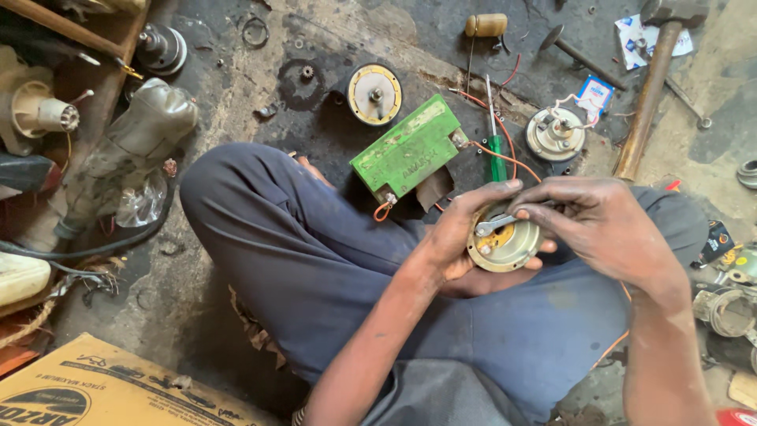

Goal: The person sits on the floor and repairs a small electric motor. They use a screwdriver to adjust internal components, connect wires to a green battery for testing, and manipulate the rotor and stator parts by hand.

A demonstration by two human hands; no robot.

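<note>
At the far left edge of the frame a cream plastic part (35, 106) lies beside a grey, dusty machine housing (134, 146), and a cardboard box (110, 390) fills the lower left corner. Near the upper middle, a round brass-faced gauge (374, 93) rests on the stained concrete floor (236, 79), just left of a green rectangular battery (408, 147) with orange wires trailing from it. A green-handled screwdriver (497, 162) lies just right of the battery. In the middle right, above the person's crossed legs in dark blue trousers (315, 260), the left hand (453, 241) is closed around a round brass-coloured gauge body (505, 244), cupping it from below with the thumb over its top edge. The right hand (603, 225) grips a small silver spanner (501, 224), whose open end sits on the gauge's face. Further up right, another round gauge (554, 134) with white wires lies on the floor, and a hammer (654, 79) with a long wooden handle slants through the upper right corner.
</note>
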